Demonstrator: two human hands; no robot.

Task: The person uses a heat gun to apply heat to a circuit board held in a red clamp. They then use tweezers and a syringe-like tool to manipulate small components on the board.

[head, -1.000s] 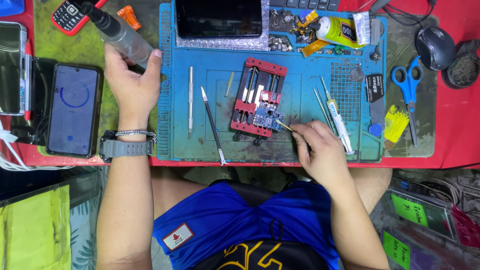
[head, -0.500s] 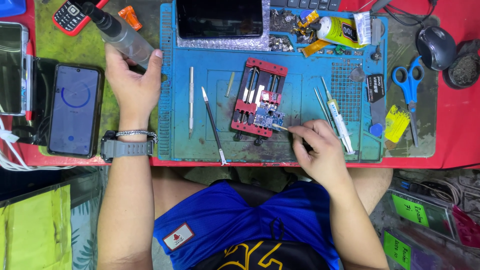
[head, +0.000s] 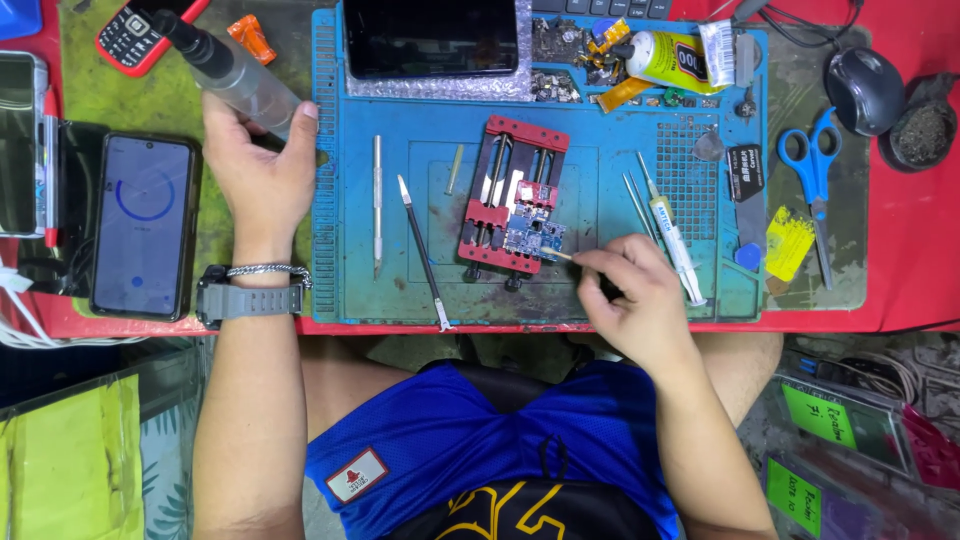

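On the blue silicone work mat (head: pixel 420 290) covering the desk, my right hand (head: pixel 635 300) pinches a thin pale wooden stick (head: pixel 562 255), its tip touching the small blue circuit board (head: pixel 533 238) clamped in the red metal holder (head: pixel 512 195). My left hand (head: pixel 258 165) grips a clear plastic dispenser bottle (head: pixel 225 70) with a black nozzle, just left of the mat.

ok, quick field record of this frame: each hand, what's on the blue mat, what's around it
left hand: wrapped around a clear bottle with dark cap, at the blue mat's left edge
right hand: pinches a thin stick, tip at the small blue circuit board
board mount: red clamp fixture on the blue mat
mat, loose: dark-handled blade tool, metal tool, syringe, glue tube
left of mat: phone with lit screen
right of mat: blue scissors, mouse
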